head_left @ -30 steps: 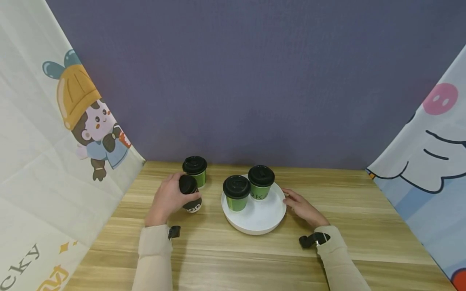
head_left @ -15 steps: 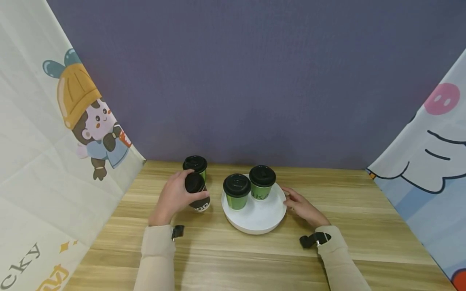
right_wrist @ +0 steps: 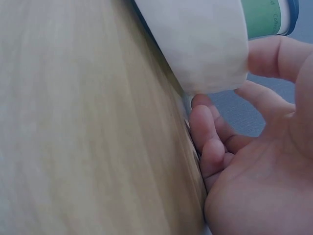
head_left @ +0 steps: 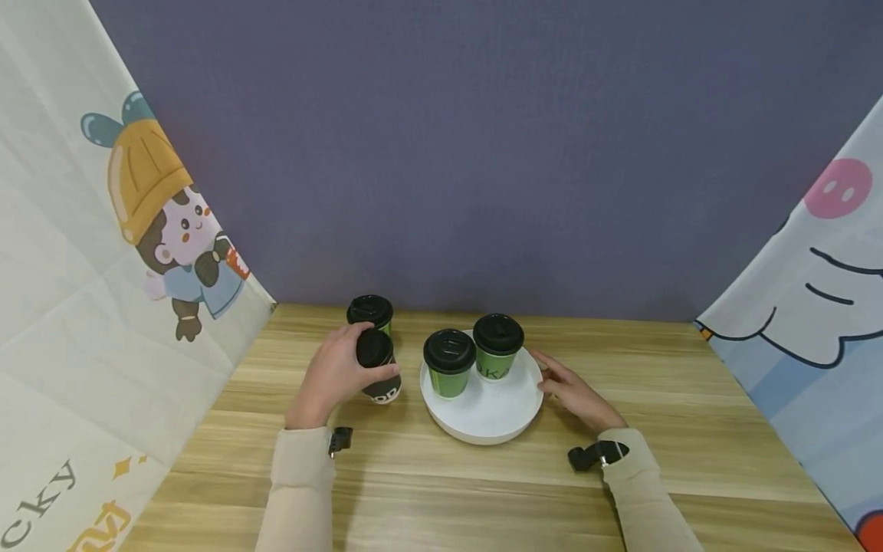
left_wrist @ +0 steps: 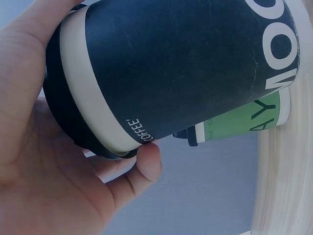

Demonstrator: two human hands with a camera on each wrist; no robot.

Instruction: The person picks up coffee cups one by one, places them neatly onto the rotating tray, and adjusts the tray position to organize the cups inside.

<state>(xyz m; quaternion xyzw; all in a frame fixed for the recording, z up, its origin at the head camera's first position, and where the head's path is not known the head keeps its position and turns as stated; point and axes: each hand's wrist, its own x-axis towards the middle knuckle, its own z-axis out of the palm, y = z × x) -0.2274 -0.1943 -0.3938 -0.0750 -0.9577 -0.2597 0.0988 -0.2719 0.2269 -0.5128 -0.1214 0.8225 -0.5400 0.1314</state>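
Resting your right hand (head_left: 576, 395) loosely against the round white tray (head_left: 498, 408) works imo; your left hand (head_left: 327, 376) grips the black-lidded dark paper cup (left_wrist: 186, 63) left of it, so hold that level, clear of the far-left green paper cup (head_left: 369, 311).

Glossy black plastic lids (head_left: 450, 353), matt paper cups (head_left: 449, 385), smooth white tray (head_left: 493, 420), wood-grain tabletop (head_left: 455, 498), matt cloth-like backdrop (head_left: 441, 153)

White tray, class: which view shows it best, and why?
The head view: the tray shows nearly whole there, with two green cups standing on it. The right wrist view shows only part of its outer wall, beside the right hand; in the left wrist view I cannot make it out.
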